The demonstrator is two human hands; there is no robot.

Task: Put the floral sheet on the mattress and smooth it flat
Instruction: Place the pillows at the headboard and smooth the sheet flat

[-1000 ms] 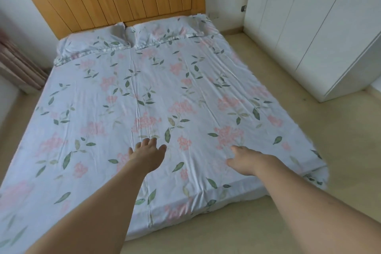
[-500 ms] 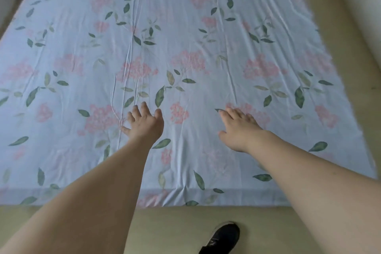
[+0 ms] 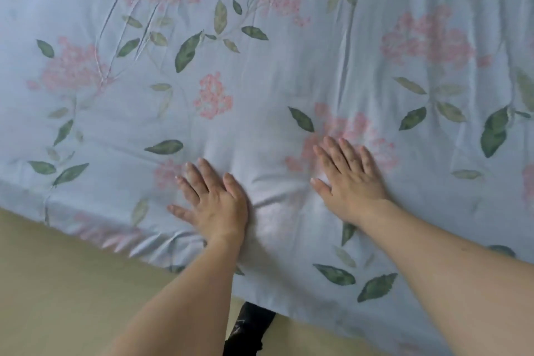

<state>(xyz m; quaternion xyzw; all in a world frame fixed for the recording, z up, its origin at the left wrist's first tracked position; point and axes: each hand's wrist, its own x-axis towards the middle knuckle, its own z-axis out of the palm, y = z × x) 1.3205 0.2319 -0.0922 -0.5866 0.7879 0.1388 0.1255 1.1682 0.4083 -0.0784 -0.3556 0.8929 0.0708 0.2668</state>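
Floral sheet [image 3: 260,72] spread flat; left hand [image 3: 215,205], right hand [image 3: 351,182] pressing palms down.

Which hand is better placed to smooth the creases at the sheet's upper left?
Probably the left hand: it lies flat on the floral sheet nearer those creases; the right hand presses farther right.

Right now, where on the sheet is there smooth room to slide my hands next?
Smooth sheet lies ahead of the left hand and right hand. Far left, creases bunch; a fold runs beyond the right hand.
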